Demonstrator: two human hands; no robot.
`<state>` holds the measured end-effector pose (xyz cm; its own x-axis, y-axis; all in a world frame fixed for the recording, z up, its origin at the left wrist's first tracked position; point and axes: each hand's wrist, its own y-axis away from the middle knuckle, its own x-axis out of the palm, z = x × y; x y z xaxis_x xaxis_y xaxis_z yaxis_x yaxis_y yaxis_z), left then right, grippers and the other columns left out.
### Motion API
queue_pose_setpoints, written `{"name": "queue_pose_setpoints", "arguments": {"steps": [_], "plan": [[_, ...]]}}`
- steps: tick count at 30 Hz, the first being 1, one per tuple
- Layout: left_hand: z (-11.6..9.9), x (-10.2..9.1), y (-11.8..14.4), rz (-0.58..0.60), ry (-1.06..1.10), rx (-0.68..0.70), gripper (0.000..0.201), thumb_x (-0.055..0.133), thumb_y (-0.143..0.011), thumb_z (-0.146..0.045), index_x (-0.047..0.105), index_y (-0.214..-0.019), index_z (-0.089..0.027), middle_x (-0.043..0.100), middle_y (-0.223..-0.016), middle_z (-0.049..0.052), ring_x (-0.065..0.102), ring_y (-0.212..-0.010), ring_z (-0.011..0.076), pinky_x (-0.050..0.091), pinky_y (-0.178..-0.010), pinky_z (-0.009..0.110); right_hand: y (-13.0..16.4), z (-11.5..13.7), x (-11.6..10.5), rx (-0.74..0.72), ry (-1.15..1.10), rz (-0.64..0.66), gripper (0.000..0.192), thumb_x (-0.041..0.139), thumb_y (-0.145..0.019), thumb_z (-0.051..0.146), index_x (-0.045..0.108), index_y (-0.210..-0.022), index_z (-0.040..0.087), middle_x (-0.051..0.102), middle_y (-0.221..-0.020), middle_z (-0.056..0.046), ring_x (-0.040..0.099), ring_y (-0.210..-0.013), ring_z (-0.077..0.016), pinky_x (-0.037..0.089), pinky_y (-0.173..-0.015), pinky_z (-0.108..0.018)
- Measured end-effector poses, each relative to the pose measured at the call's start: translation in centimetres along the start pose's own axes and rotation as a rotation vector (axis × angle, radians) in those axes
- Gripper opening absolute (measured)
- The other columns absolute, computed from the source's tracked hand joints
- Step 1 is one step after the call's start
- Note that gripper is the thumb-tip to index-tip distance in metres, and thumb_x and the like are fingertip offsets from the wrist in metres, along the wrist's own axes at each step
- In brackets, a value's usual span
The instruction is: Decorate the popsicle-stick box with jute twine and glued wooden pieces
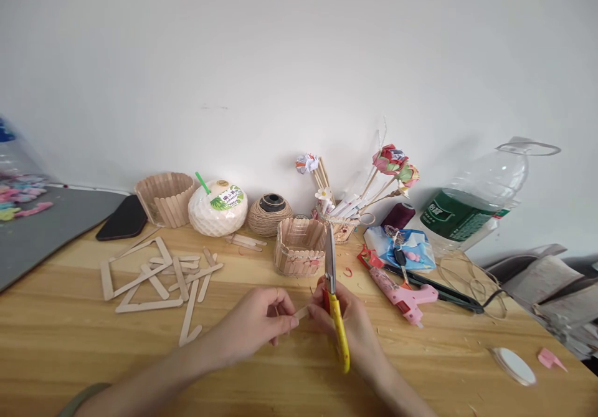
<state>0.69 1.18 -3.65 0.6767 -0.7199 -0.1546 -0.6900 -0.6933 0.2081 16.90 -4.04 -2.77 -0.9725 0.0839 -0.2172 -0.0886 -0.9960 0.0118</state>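
My left hand (259,317) pinches one end of a short, pale craft stick (302,312) between thumb and fingers, low over the table. Scissors (331,264) with yellow and red handles are in my right hand (357,326), blades pointing away from me and looking closed. The right thumb and fingertips also meet the stick's other end. Just beyond my hands stands a small basket of craft sticks (301,252), with twine around its rim. Several loose craft sticks (159,305) lie scattered left of my hands.
At the back are a larger stick basket (172,205), a wrapped coconut (217,211), a twine ball (270,217) and a holder of paper flowers (343,227). A pink glue gun (404,295) and a big bottle (462,211) are on the right; a phone (124,219) lies left.
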Motion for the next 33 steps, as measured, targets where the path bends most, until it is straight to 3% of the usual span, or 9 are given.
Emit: {"name": "queue_pose_setpoints", "arguments": {"steps": [6,10,18,26,33], "plan": [[0.34,-0.07,-0.18,0.003,0.039,0.004,0.015,0.056,-0.072,-0.030,0.050,-0.069,-0.016,0.049,-0.059,-0.006,0.047,-0.049,0.0083,0.037,-0.050,0.021,-0.14,-0.43,-0.15,-0.003,-0.006,0.002,0.015,0.058,-0.067,0.027,0.047,-0.069,0.018,0.048,-0.065,0.002,0.042,-0.057,-0.0109,0.034,-0.052,-0.023],[0.31,0.03,-0.11,-0.009,0.059,0.006,0.016,0.057,-0.072,-0.031,0.050,-0.069,-0.016,0.049,-0.059,-0.006,0.047,-0.050,0.0084,0.037,-0.050,0.022,-0.19,-0.87,-0.23,0.013,-0.051,0.030,0.018,0.060,-0.068,0.031,0.048,-0.071,0.018,0.047,-0.062,0.003,0.041,-0.052,-0.0101,0.032,-0.047,-0.022],[0.40,0.15,-0.15,-0.001,0.024,-0.012,0.014,0.056,-0.071,-0.029,0.051,-0.069,-0.016,0.051,-0.059,-0.006,0.049,-0.051,0.0095,0.038,-0.052,0.023,-0.23,-0.23,-0.15,0.008,-0.043,-0.006,0.018,0.063,-0.064,0.024,0.046,-0.068,0.019,0.047,-0.061,0.004,0.043,-0.057,-0.0108,0.035,-0.054,-0.023],[0.42,0.20,-0.19,0.008,0.049,0.004,0.014,0.056,-0.071,-0.028,0.051,-0.069,-0.016,0.054,-0.059,-0.004,0.050,-0.052,0.0096,0.039,-0.053,0.023,-0.38,-0.49,-0.50,0.009,-0.086,-0.022,0.022,0.066,-0.065,0.033,0.051,-0.072,0.018,0.052,-0.069,0.002,0.045,-0.057,-0.0112,0.035,-0.052,-0.023],[0.32,0.28,-0.25,-0.006,0.066,-0.004,0.016,0.057,-0.070,-0.030,0.051,-0.067,-0.016,0.053,-0.059,-0.004,0.050,-0.053,0.0101,0.041,-0.055,0.024,-0.34,-0.36,-0.57,0.021,-0.001,0.004,0.029,0.071,-0.063,0.031,0.045,-0.068,0.019,0.041,-0.059,0.006,0.036,-0.055,-0.0099,0.030,-0.050,-0.021]]}}
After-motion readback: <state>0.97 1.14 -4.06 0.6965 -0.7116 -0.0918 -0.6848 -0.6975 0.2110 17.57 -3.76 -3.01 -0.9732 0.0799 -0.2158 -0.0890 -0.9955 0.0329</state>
